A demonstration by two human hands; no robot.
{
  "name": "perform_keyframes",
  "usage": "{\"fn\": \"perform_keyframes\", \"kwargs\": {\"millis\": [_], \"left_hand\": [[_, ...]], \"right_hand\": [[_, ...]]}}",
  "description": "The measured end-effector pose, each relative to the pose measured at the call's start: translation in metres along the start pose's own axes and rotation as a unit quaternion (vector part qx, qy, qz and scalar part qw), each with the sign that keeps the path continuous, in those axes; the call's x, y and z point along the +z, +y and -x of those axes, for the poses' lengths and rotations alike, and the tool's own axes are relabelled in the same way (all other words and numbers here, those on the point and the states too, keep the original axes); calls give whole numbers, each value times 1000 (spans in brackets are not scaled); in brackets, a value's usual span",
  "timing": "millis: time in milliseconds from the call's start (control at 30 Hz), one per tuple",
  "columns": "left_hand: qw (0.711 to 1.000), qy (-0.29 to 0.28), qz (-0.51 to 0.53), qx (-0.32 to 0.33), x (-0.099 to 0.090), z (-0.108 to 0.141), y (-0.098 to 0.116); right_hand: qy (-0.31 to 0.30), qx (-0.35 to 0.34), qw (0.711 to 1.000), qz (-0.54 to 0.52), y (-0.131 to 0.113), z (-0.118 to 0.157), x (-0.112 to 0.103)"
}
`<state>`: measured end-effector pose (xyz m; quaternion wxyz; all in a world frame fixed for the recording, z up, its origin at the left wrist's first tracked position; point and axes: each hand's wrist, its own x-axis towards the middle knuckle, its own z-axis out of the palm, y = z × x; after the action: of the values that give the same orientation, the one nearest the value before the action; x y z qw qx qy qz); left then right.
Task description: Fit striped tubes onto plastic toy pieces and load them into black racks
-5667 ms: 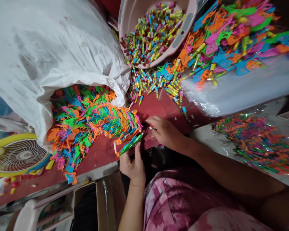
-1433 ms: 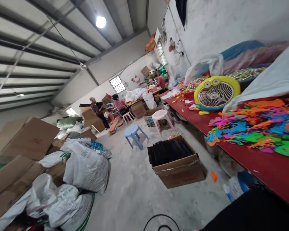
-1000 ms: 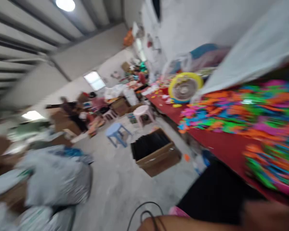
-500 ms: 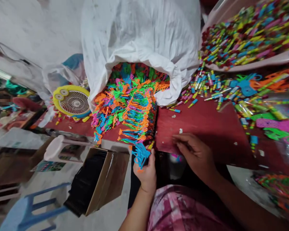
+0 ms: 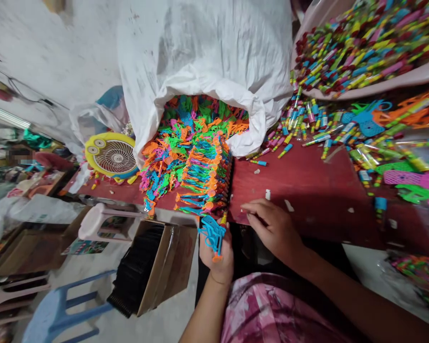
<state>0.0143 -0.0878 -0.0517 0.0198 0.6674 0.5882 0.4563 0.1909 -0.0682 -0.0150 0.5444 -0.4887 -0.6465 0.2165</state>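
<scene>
My left hand [image 5: 219,262] is closed around a blue plastic toy [image 5: 211,231] with a lattice-like face and an orange end hanging down. A small yellow-and-red piece [image 5: 223,218] sticks up by its fingertips. My right hand [image 5: 275,233] is over the table's front edge, fingers loosely bent, a small gap between thumb and forefinger, nothing visible in it. In front of my left hand stands a neat row of stacked toys [image 5: 203,181] in orange, blue and green. Behind it, a loose heap of similar toys [image 5: 164,162] spills from a large white sack [image 5: 214,47].
A pink basin [image 5: 389,85] full of small coloured tubes stands at the right on the red table [image 5: 282,181]. Loose tubes [image 5: 314,119] lie beside it. A yellow fan [image 5: 110,155] is at the left. A carton [image 5: 164,271] and a blue stool [image 5: 53,305] stand below.
My right hand has moved left, towards my left hand. My left hand still holds the blue toy, whose orange end now shows more fully. The view has shifted slightly.
</scene>
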Motion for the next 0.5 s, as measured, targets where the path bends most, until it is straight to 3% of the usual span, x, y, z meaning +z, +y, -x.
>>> {"fn": "perform_keyframes", "kwargs": {"millis": [100,167,300,500], "left_hand": [[996,80,-22,23,6,-11,5],[993,101,-38,46,6,-16,7],[996,68,-20,54,2,-21,8],[997,37,-29,66,-2,-25,13]], "right_hand": [[-22,-8,1000,-5,-2,0,7],[-44,-22,998,-29,-5,-1,12],[-102,-60,992,-46,-9,-6,21],[-112,-98,989,0,-6,-17,32]]}}
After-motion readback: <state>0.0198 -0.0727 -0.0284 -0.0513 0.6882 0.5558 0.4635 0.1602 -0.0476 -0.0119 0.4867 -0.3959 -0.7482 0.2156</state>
